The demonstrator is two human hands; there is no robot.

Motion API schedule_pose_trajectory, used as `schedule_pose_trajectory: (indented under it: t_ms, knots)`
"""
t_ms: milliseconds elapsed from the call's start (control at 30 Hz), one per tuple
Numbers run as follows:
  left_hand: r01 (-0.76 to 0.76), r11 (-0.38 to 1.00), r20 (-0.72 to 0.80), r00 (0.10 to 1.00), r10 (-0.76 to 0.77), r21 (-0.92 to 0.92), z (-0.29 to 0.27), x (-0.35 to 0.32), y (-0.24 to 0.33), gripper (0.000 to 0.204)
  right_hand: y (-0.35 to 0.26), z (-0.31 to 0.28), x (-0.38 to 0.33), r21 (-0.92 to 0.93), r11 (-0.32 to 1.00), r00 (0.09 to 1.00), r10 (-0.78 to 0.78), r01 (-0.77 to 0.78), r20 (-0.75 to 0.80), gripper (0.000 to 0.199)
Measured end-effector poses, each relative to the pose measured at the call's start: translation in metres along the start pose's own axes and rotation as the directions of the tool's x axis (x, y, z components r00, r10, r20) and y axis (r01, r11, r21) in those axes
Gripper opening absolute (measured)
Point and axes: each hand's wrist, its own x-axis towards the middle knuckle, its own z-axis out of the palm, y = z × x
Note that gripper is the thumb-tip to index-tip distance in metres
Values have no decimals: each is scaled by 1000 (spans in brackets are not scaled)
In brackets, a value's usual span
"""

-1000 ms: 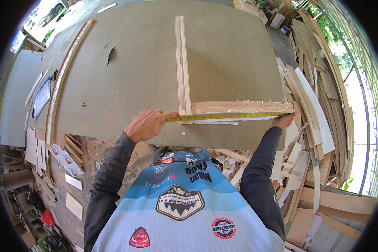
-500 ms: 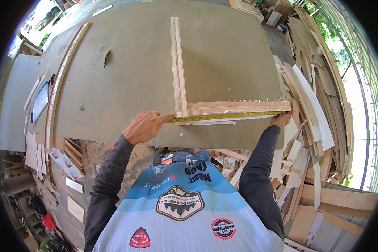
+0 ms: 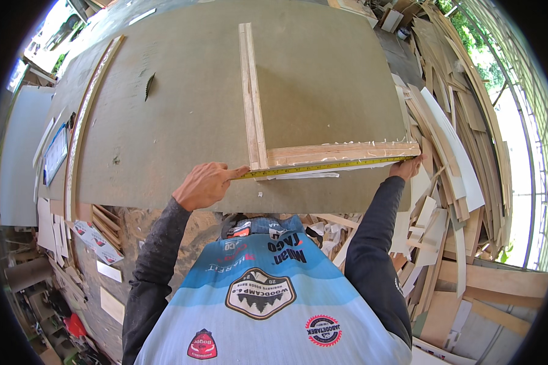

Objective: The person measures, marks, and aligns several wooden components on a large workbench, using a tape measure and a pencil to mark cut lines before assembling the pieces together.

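A yellow tape measure is stretched along the near edge of a pale wooden strip with curled shavings on it. That strip meets a longer wooden piece at its near end, forming an L on the board. My left hand is closed at the tape's left part, index finger stretched toward the L's corner. Whatever lies under its curled fingers is hidden. At the strip's right end, my right hand grips the tape, with fingertips against the wood. A thin white strip lies just below the tape.
The large brownish-green board bears a long narrow strip at left and a small dark leaf-like piece. A clipboard lies by its left edge. Wood offcuts are heaped along the right.
The view has shifted slightly, so the board and wood appear a little farther left. Both hands keep their places on the tape; the right fingers look slightly re-angled.
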Motion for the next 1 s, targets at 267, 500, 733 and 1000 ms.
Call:
schedule_pose_trajectory:
  t_ms: [267, 500, 733, 1000]
  knots:
    - [20, 1000, 37, 999, -20, 2, -1, 1, -1, 53, 3, 2, 2, 6, 1000, 999, -4, 4, -42, 80]
    - [3, 1000, 27, 1000, -3, 31, -3, 1, 0, 50, 5, -1, 4, -7, 1000, 1000, -20, 20, -20, 79]
    - [-2, 999, 19, 1000, 1, 41, -2, 1, 1, 49, 0, 3, -3, -22, 1000, 1000, -4, 4, -25, 80]
    - [-1, 1000, 2, 1000, 1, 21, -2, 0, 1, 50, 1, 1, 0, -34, 999, 1000, -6, 5, -19, 77]
